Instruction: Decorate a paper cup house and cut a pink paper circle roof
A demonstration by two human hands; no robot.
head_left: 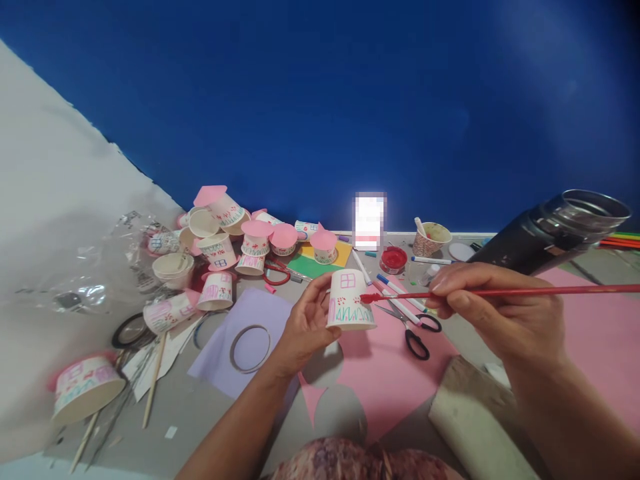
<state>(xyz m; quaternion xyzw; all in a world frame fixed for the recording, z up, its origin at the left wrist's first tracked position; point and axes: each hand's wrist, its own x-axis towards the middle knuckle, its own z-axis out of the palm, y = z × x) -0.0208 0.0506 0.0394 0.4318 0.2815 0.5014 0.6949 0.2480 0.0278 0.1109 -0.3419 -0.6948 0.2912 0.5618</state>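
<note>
An upside-down white paper cup is gripped in my left hand, fingers behind it and thumb low on its side. Drawn on the cup are a purple window, green grass strokes and small red dots. My right hand pinches a thin red paintbrush between thumb and fingers. Its red-loaded tip reaches the right part of the cup's wall, among the dots. Behind them stands an open pot of red paint. Black-handled scissors lie on pink paper below the brush.
Several decorated cups, some with pink paper roofs, crowd the left back. A dark flask leans at right. Markers, purple paper with a ring of tape, a paint-stained cup and a bright phone-like screen surround the hands.
</note>
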